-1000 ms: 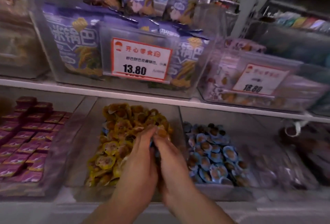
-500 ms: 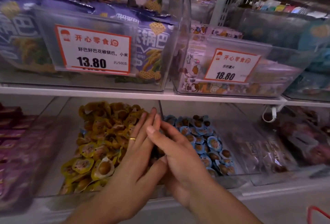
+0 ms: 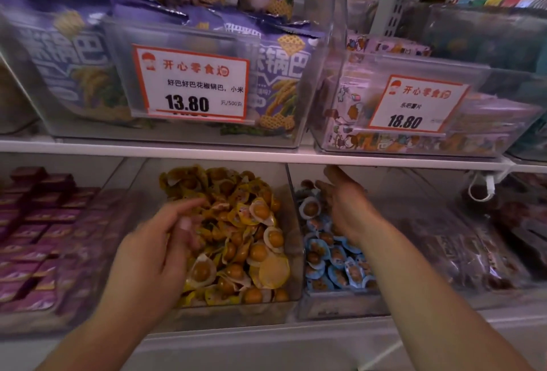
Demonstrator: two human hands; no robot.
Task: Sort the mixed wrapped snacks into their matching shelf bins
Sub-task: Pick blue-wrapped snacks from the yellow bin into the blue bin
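On the lower shelf a clear bin [image 3: 236, 314] holds several yellow-wrapped round snacks [image 3: 251, 240]. The clear bin [image 3: 334, 305] to its right holds several blue-wrapped ones [image 3: 334, 264]. My left hand [image 3: 157, 252] hovers blurred over the left part of the yellow bin, its fingers loosely curled; I see nothing in it. My right hand [image 3: 346, 207] reaches over the blue bin with fingers stretched toward the back, and one blue-wrapped snack [image 3: 310, 208] lies just left of it.
Purple boxed snacks [image 3: 38, 222] fill the bin at far left and dark wrapped packs [image 3: 461, 246] the bin at right. The upper shelf [image 3: 266, 157] carries bins of purple bags [image 3: 278, 86] and price cards reading 13.80 [image 3: 189, 86] and 18.80 [image 3: 414, 104].
My hands, pressed together between the two bins before, have parted: the left moved over the yellow bin, the right over the blue bin. The view swung right, then back a little.
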